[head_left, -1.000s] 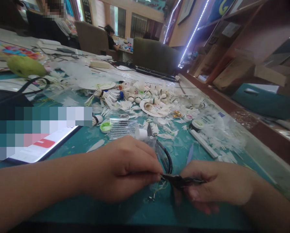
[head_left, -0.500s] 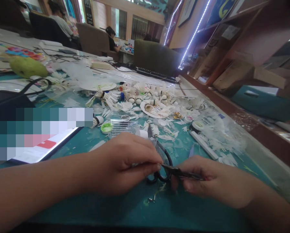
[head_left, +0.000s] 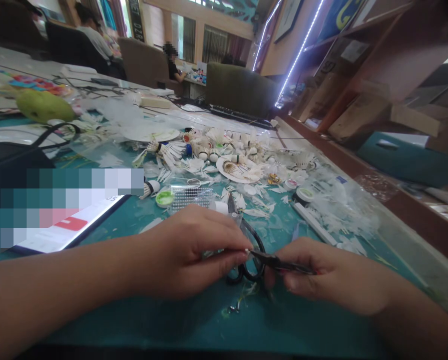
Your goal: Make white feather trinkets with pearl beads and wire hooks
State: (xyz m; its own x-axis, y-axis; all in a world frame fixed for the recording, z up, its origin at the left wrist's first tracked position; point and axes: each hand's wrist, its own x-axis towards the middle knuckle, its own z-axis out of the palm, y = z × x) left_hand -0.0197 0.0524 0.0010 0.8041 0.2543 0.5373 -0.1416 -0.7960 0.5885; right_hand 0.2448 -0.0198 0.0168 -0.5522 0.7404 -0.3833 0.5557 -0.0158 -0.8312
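Observation:
My right hand [head_left: 321, 272] is closed round the handles of dark needle-nose pliers [head_left: 271, 260], their jaws pointing left. The thumb and forefinger of my left hand [head_left: 199, 252] pinch together, and a tiny pale piece [head_left: 247, 251] shows at their tips, right by the plier nose. It is too small to name. Black-handled scissors [head_left: 260, 240] lie on the green tabletop [head_left: 193, 325] behind and under the pliers, partly covered by my hands. Small shiny metal bits with a yellowish strand [head_left: 234, 308] lie in front of the scissors.
Several shuttlecocks [head_left: 167, 150], loose feathers and a white plate [head_left: 233, 172] crowd the table beyond my hands. A sheet of pearl beads [head_left: 191, 197] and a small green pot [head_left: 164, 198] are nearer. A lit phone [head_left: 73, 225] is at left; a person [head_left: 176, 70] sits far back.
The pale piece at my left fingertips shows a little more now. Both hands and the pliers have barely moved.

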